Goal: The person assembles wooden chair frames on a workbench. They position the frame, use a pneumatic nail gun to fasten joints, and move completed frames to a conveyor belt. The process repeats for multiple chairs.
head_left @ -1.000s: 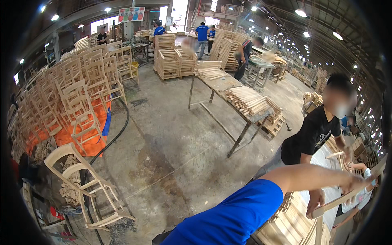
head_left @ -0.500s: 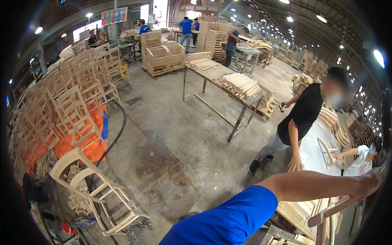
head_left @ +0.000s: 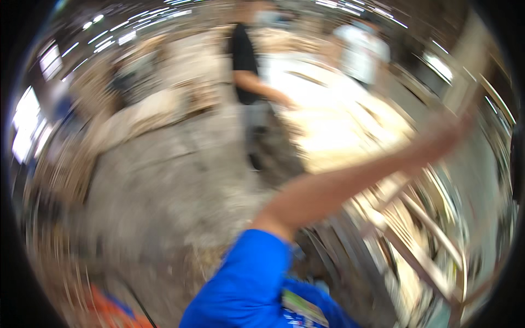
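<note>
Frame is heavily motion-blurred, so details are coarse. Nearest: blue sleeve (head_left: 240, 290) at the bottom, bare forearm (head_left: 339, 186) running up and to the right. That arm ends at the right hand (head_left: 456, 128), which sits against a long pale wooden piece (head_left: 465, 65) standing near upright at the upper right edge. The hand looks wrapped on it, but the blur hides the fingers, so I cannot tell how tight or how wide the grip is. Left hand is out of view.

Below the arm, right side: a wooden frame (head_left: 421, 246) of slats and rails, just beside the person, smeared into streaks.

Mid-distance: grey concrete floor (head_left: 164, 180). Beyond it a person in a black top (head_left: 243, 54) leans a hand toward a bright tabletop (head_left: 339, 120); another person in a white top (head_left: 363, 49) stands behind it.

My read for handling: hold the long piece nearer its middle, keep it upright, swing slowly, and mind the two people within reach of its end.
</note>
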{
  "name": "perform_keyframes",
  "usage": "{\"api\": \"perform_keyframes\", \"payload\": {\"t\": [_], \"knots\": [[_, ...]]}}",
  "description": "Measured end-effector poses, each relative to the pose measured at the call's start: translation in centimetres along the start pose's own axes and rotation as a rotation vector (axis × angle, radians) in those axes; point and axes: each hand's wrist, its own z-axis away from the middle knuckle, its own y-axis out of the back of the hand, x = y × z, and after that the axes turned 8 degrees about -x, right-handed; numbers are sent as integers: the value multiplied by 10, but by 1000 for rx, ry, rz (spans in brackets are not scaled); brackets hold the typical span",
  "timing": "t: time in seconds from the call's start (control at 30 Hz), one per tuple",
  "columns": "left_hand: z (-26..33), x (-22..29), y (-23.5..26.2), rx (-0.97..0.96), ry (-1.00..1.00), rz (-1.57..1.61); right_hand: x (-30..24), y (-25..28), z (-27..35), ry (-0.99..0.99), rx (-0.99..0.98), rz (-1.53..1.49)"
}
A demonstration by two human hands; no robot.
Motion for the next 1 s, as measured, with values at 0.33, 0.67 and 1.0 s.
{"api": "perform_keyframes", "payload": {"t": [0.33, 0.67, 1.0], "knots": [[-31, -65, -96, -53, 194, 24, 51, 127, 90, -115, 257, 94], [-161, -162, -149, -114, 304, 116, 145, 208, -11, -248, 226, 40], [-251, -269, -146, -2, 522, -23, 323, 204, -133, -340, 164, -31]]}}
